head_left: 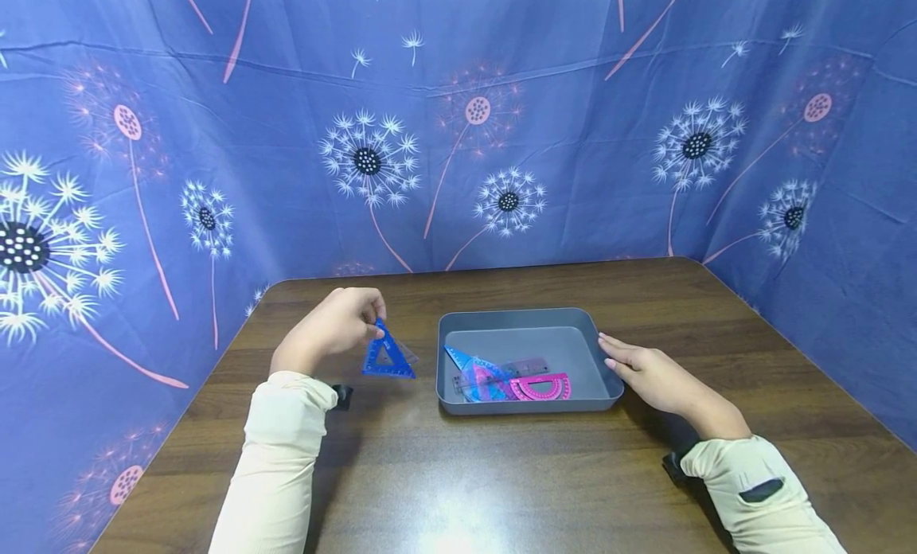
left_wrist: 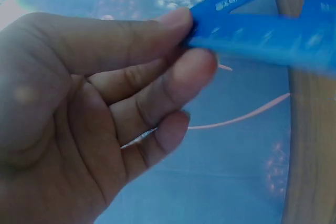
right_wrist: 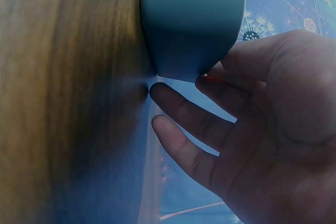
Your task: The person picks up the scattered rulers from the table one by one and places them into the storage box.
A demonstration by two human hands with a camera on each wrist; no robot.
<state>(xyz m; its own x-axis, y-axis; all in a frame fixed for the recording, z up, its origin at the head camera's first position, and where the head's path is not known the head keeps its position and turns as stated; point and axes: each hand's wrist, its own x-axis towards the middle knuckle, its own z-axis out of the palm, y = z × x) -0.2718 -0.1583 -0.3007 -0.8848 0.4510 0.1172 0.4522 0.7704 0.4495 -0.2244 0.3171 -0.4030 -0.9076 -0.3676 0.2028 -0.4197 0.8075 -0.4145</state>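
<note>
My left hand (head_left: pixel 333 325) pinches a blue set square (head_left: pixel 388 371) by one corner, between thumb and fingertips, left of the grey tray (head_left: pixel 566 343). In the left wrist view the set square (left_wrist: pixel 252 39) points away from the fingertips, slightly blurred. A see-through piece (head_left: pixel 409 353) shows just behind it. My right hand (head_left: pixel 648 372) lies against the tray's right side with fingers extended. From the right wrist, the tray's outer wall (right_wrist: pixel 191 24) shows, fingertips at its lower edge. Inside the tray are a pink protractor (head_left: pixel 540 379), a light blue triangle (head_left: pixel 458 357) and a clear purplish ruler (head_left: pixel 528 367).
Some overlapping blue and pink see-through pieces (head_left: pixel 481 381) lie in the tray's front left part. The brown wooden table (head_left: pixel 401 450) carries the tray. A blue cloth with dandelion prints (head_left: pixel 444 156) hangs behind and along both sides.
</note>
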